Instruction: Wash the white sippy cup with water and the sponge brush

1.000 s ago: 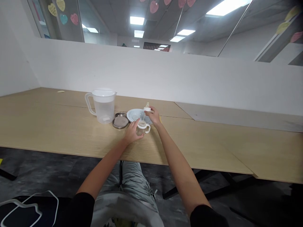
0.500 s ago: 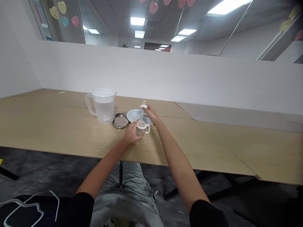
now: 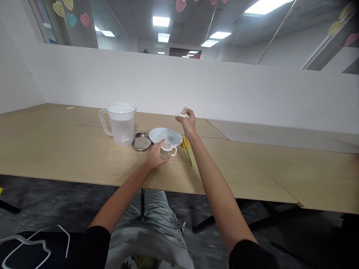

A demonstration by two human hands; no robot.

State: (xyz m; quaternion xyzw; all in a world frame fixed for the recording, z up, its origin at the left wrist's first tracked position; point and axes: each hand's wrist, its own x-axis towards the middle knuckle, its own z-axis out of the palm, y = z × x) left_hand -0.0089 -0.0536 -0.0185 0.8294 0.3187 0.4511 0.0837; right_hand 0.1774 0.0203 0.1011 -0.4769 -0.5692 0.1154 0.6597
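My left hand (image 3: pixel 157 156) is wrapped round a clear baby bottle (image 3: pixel 166 152) with a white collar and a side handle. The bottle stands upright near the table's front. Raised to the right above the table, my right hand (image 3: pixel 189 121) grips a bottle nipple with a white ring (image 3: pixel 183 113), its clear tip up. Just behind the bottle lies a pale blue plate (image 3: pixel 177 140) with clear pieces on it that I cannot make out. A round metal dish (image 3: pixel 141 142) sits left of the plate, beside my left hand.
A clear plastic pitcher (image 3: pixel 122 125) with a white lid, liquid inside, stands at the left. Yellow-green tongs or scissors (image 3: pixel 188 151) lie right of the plate. The table (image 3: pixel 70 157) meets a white wall (image 3: pixel 238 89) at the back.
My right hand has lifted the nipple with its ring up and to the right, away from over the plate. The yellow-green tool now shows. My left hand stays on the bottle.
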